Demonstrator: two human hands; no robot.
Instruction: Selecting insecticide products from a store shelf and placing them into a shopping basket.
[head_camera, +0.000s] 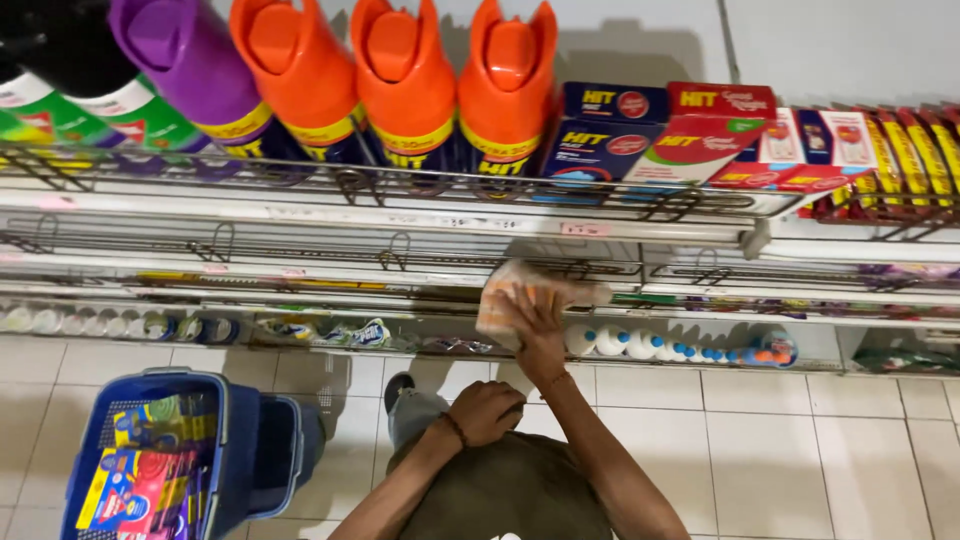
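- While we look down past the wire-fronted shelves (400, 190), our right hand (535, 325) grasps a pale, crinkly plastic packet (510, 295), pressed up under a lower shelf
- Our left hand (487, 410) rests clenched against our chest, holding nothing
- A blue plastic basket (240, 440) of bright packets stands on the white tiles at left

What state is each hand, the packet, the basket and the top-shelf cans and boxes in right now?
Right hand: raised to the shelf, gripping the packet.
Packet: pale orange, held at a middle shelf.
Left hand: closed, empty, held low by the body.
Blue basket: on the floor, holding packets.
Orange-capped cans: upright in a row.
Boxes: stacked beside them.
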